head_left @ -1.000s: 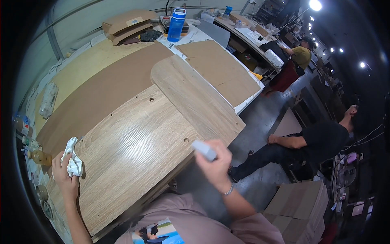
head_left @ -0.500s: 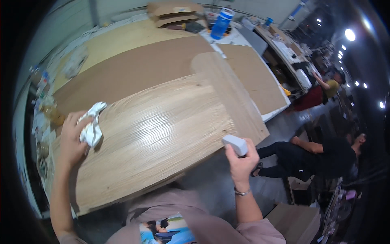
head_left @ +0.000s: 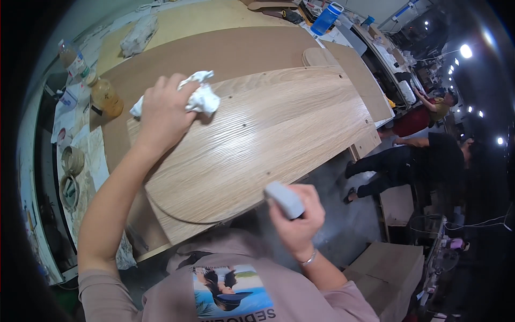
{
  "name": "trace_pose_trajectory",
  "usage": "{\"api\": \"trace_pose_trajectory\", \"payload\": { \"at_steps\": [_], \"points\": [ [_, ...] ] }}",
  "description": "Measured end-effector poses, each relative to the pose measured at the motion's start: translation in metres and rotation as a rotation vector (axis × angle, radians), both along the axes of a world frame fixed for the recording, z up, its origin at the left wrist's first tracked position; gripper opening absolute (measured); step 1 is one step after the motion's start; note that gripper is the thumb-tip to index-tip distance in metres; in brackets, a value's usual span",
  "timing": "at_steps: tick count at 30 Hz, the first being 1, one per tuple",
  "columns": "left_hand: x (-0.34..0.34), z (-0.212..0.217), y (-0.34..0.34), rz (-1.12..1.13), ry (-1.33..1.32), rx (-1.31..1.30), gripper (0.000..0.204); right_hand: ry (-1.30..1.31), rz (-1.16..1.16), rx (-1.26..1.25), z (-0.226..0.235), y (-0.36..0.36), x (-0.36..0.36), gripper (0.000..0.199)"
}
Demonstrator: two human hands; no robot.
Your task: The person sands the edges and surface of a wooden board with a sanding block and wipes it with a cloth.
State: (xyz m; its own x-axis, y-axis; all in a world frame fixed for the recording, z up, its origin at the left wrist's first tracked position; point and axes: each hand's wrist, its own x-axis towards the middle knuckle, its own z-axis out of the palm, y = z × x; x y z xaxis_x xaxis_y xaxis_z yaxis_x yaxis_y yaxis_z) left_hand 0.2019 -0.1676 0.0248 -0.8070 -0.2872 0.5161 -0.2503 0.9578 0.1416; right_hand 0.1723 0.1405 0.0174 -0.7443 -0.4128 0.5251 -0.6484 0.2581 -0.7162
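The right hand (head_left: 298,219), lower centre of the frame, is grasping a grey block (head_left: 285,200) near the lower edge of a wooden board; contact between block and board cannot be told. The left hand (head_left: 165,111), left of centre, is clutching a crumpled white cloth (head_left: 205,95) over the board's upper left edge. The wooden board (head_left: 257,131) is lying across the centre. A cardboard box (head_left: 387,273) is occupying the lower right. An amber jar (head_left: 106,97) is standing at left. Beyond the board, a brown sheet (head_left: 225,53) is covering the upper centre. A blue bottle (head_left: 327,20) is standing at the top, right of centre. A person in black (head_left: 441,155) is showing at right.
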Motion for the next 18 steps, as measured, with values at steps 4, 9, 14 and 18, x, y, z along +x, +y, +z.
{"api": "trace_pose_trajectory", "payload": {
  "at_steps": [4, 9, 14, 18],
  "points": [
    [0.002, 0.0, 0.001, -0.011, 0.015, -0.007, 0.039, 0.001, 0.121, 0.012, 0.003, -0.036, 0.073, 0.034],
    [0.013, -0.003, -0.003, 0.01, -0.024, 0.026, 0.04, -0.033, 0.2, 0.029, 0.015, -0.053, 0.107, 0.034],
    [0.013, 0.001, 0.006, 0.025, -0.03, 0.032, 0.043, -0.058, 0.006, 0.075, 0.02, -0.044, 0.088, 0.029],
    [0.012, 0.002, 0.005, -0.075, 0.019, 0.075, 0.042, -0.057, 0.272, 0.098, 0.025, -0.052, 0.102, 0.038]
  ]
}}
